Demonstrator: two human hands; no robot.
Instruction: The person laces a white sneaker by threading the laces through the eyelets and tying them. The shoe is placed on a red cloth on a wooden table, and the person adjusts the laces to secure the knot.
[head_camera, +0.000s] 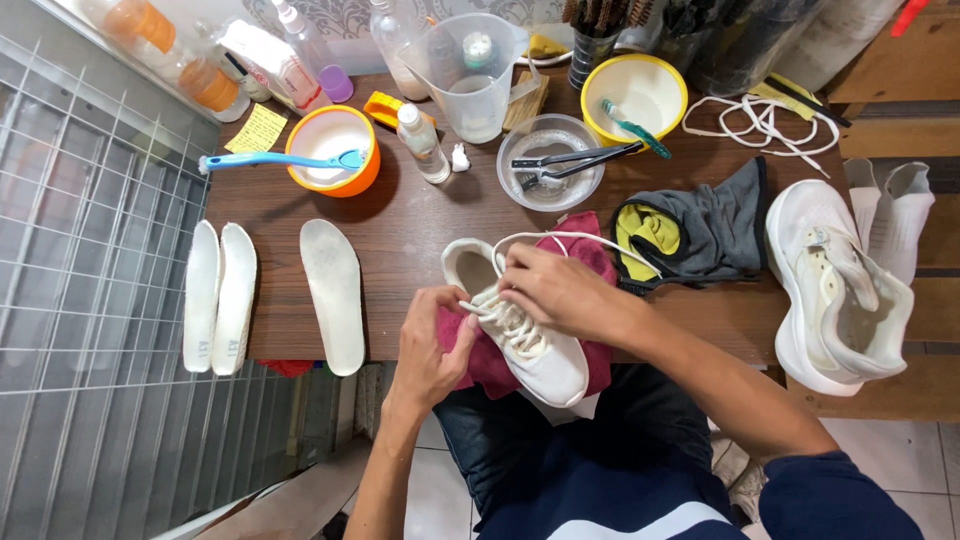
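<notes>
Bright, even light from above; soft short shadows lie beside the bowls on the tabletop (420, 230). Centre is sharp; straight lines bow outward toward the edges, corners slightly soft

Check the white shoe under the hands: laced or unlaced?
Partly laced. The white shoe has lace crossing its lower eyelets, while a loose lace loops free beyond the right hand.

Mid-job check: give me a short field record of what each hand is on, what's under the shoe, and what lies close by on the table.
left hand: left hand pinches the white lace at the shoe's eyelets
right hand: right hand grips the lace loop over the white sneaker
under shoe: maroon cloth
left of shoe: three white insoles
right of shoe: grey and yellow cloth, second white sneaker
behind: orange bowl with blue brush
</notes>
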